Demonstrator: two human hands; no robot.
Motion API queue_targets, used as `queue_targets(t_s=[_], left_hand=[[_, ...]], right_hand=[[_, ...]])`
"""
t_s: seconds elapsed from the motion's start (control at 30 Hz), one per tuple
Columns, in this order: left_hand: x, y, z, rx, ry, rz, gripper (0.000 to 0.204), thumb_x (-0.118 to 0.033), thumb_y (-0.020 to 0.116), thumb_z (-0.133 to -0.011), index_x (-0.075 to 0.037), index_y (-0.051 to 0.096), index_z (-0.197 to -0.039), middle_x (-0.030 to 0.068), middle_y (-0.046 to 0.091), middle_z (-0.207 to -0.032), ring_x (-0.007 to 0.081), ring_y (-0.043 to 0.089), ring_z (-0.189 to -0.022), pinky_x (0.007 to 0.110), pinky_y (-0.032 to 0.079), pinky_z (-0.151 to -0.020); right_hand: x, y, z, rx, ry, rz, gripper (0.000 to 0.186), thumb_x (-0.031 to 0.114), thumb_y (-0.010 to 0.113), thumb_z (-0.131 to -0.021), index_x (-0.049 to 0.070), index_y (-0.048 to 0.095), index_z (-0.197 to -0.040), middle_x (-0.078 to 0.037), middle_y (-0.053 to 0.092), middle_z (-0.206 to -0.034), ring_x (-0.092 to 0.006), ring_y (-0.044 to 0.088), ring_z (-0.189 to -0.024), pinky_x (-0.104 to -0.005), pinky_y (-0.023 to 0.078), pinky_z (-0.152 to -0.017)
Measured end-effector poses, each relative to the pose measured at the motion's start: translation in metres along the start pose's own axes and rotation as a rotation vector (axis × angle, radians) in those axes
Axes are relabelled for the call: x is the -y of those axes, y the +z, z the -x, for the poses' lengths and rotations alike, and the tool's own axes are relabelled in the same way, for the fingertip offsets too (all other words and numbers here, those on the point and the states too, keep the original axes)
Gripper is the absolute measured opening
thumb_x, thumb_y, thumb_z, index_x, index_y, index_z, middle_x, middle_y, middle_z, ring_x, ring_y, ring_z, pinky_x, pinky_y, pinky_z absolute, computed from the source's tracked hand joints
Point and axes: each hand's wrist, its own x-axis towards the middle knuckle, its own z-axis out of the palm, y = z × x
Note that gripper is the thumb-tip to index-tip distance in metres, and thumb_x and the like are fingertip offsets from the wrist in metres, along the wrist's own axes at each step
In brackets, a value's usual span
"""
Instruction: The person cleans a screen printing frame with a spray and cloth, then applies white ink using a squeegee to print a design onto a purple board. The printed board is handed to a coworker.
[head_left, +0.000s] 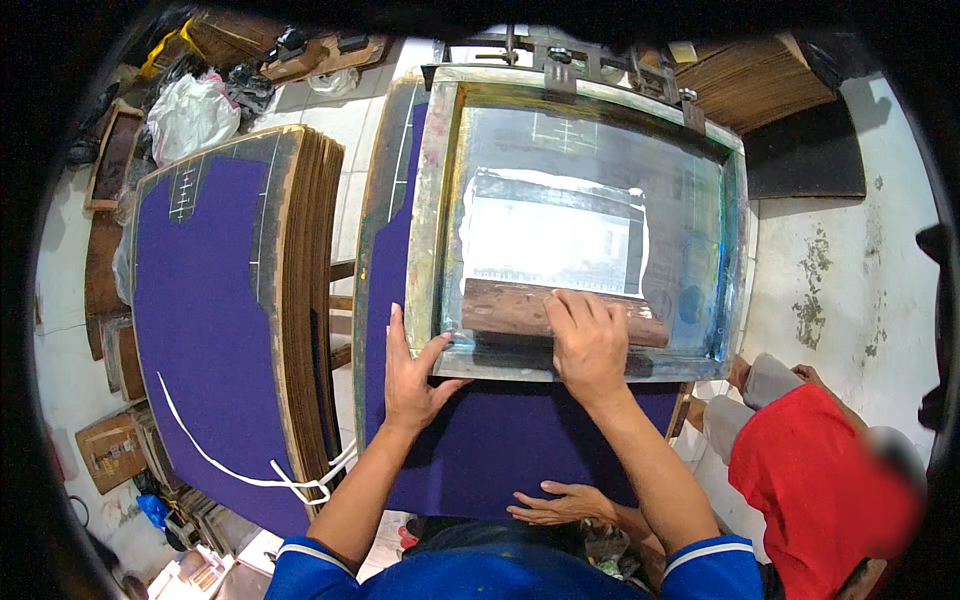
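Note:
A screen printing frame (424, 220) with a pale, worn wooden rim lies over purple fabric on a board. White ink (545, 235) covers a rectangle in the middle of its mesh, with a thick white line along the edges. My right hand (590, 345) is closed over the brown wooden handle of a squeegee (500, 308), which lies across the near end of the white area. At the near left corner of the frame, my left hand (410, 380) touches the rim with fingers and thumb spread. The squeegee's blade is hidden beneath its handle.
Metal clamps (560, 75) hold the frame's far side. To the left stands a stack of boards (310, 240) topped with purple fabric (210, 300) and a white cord (210, 463). Another person's hand (560, 503) reaches in below my right forearm. A person in red (800, 470) is at right.

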Motion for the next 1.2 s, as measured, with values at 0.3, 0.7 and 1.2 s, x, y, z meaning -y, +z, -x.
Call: queue_targets(t_s=[0.3,0.7,1.2], left_hand=[[-0.019,-0.016,-0.010,0.061,-0.133,0.068,0.058,-0.021,0.100,-0.061,-0.010,0.072,-0.111,0.0290,0.029,-0.163,0.0484,0.040,-0.148,0.051,0.043,-0.118],[-0.030,-0.033,-0.010,0.083,-0.185,0.200,0.058,-0.020,0.102,-0.059,-0.012,0.073,-0.109,0.0227,0.027,-0.164,0.0440,0.038,-0.149,0.050,0.042,-0.119],[-0.039,-0.042,-0.013,0.077,-0.163,0.154,0.069,-0.017,0.102,-0.059,-0.014,0.071,-0.121,0.0237,0.025,-0.164,0.0444,0.040,-0.148,0.050,0.046,-0.118]], right_hand=[[-0.002,-0.004,0.008,-0.060,-0.008,-0.062,0.026,0.007,0.067,-0.084,0.007,0.069,-0.110,-0.005,0.071,-0.111,-0.0234,0.065,-0.104,-0.0427,0.046,-0.085],[-0.013,-0.069,-0.041,0.243,-0.018,-0.184,0.020,0.004,0.072,-0.083,0.006,0.064,-0.101,-0.012,0.069,-0.091,-0.0356,0.066,-0.088,-0.0488,0.047,-0.078],[-0.081,-0.011,-0.160,0.123,-0.025,-0.086,0.021,0.009,0.066,-0.086,0.009,0.068,-0.107,-0.018,0.074,-0.100,-0.0417,0.069,-0.097,-0.0571,0.051,-0.082]])
